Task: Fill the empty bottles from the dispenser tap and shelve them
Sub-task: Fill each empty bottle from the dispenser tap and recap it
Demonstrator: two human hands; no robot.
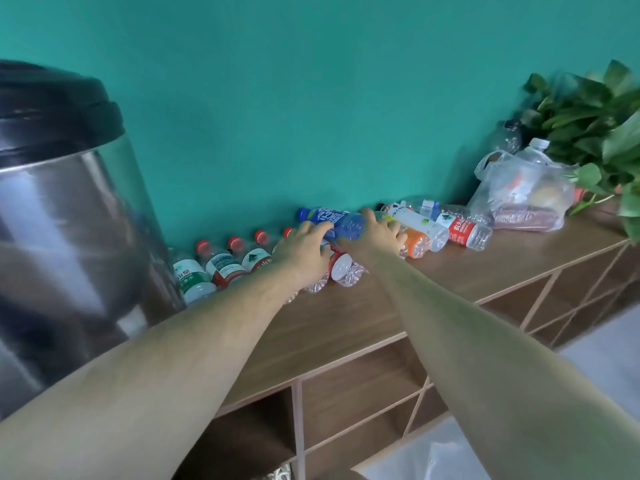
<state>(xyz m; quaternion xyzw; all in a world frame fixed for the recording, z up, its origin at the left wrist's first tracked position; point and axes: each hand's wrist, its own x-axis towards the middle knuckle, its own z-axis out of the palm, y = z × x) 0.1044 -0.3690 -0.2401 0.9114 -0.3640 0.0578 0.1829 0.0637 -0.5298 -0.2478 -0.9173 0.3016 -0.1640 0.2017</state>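
Several plastic bottles lie on their sides along the teal wall on the wooden shelf top (381, 306). A blue bottle (334, 219) with a blue cap lies across the top of the row. My left hand (304, 252) reaches in with its fingers curled onto the blue bottle's labelled side. My right hand (377, 233) covers the blue bottle's base and the neighbouring orange-labelled bottle (417, 242); its grip is hidden. Red-capped bottles (221, 265) lie to the left, near the steel dispenser (62, 209) with its black lid. The tap is out of view.
More bottles, one with a red label (462, 232), lie to the right. A clear plastic bag (523, 195) of items and a leafy plant (595, 133) stand at the far right. Open wooden cubbies (349, 389) sit below the shelf top.
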